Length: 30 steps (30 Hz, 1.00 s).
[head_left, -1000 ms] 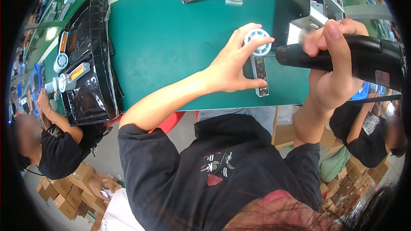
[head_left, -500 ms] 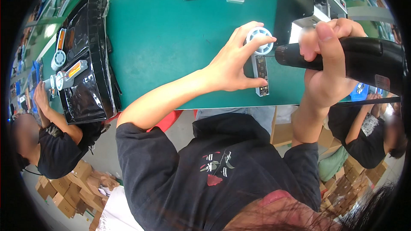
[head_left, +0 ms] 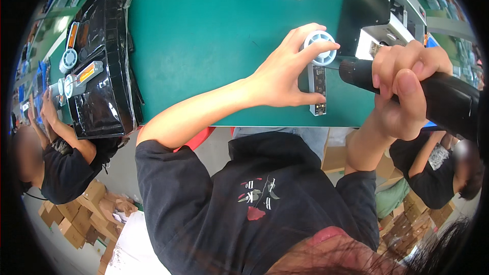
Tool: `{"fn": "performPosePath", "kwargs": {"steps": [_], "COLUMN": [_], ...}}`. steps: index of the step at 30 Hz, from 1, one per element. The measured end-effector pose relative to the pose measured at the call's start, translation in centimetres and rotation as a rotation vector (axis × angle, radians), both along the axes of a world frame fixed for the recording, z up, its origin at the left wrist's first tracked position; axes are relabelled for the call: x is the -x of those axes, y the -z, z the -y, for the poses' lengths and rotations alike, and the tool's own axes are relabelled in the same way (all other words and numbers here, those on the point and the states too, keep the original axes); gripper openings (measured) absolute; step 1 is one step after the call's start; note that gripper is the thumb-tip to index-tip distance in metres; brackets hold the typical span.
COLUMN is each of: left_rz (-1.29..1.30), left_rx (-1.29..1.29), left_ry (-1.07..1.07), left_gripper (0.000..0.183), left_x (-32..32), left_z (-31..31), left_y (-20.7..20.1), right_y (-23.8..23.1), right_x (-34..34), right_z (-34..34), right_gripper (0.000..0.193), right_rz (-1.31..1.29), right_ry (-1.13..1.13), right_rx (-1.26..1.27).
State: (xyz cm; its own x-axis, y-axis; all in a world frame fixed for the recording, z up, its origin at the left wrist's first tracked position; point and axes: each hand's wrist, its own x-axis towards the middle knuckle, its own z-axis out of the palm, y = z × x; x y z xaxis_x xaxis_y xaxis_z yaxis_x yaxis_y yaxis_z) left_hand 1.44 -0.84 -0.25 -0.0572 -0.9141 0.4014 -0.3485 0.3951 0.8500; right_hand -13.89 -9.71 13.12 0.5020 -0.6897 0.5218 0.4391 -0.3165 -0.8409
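Bright, even light; sharp centre, edges bent.

Table [head_left: 204,46]: smooth matt green surface under your hands.
Fan wheel [head_left: 321,46]: pale, smooth plastic, at 12 o'clock from your left hand [head_left: 285,76].
Circuit strip [head_left: 318,89]: dark board in a whitish plastic frame.
Tool [head_left: 448,102]: matt black casing in your right hand [head_left: 402,91].
Tray [head_left: 99,71]: glossy black plastic, at 9 o'clock.
Boxes [head_left: 71,214]: plain brown cardboard, at 7 o'clock.

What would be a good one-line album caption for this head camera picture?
Left hand steadies a white fan assembly on the green table while the right hand grips a black power screwdriver.
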Motion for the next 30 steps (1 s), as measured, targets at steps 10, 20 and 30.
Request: {"fn": "performPosePath", "kwargs": {"steps": [10, 20, 30], "left_rz": [0.013, 0.014, 0.007], "left_rx": [0.015, 0.033, 0.014], "left_ry": [-0.006, 0.002, 0.012], "left_gripper": [0.101, 0.095, 0.098], "left_x": [-0.1, -0.1, 0.0], "left_z": [0.1, 0.1, -0.2], "left_y": [-0.1, 0.2, -0.2], "right_y": [0.6, 0.9, 1.5], "right_x": [-0.1, 1.1, 1.3], "right_z": [-0.2, 2.9, 1.2], "right_gripper": [0.032, 0.027, 0.032], "right_rz": [0.0, 0.025, 0.094], "right_ry": [0.043, -0.386, -0.26], "right_rx": [-0.013, 0.066, 0.082]}}
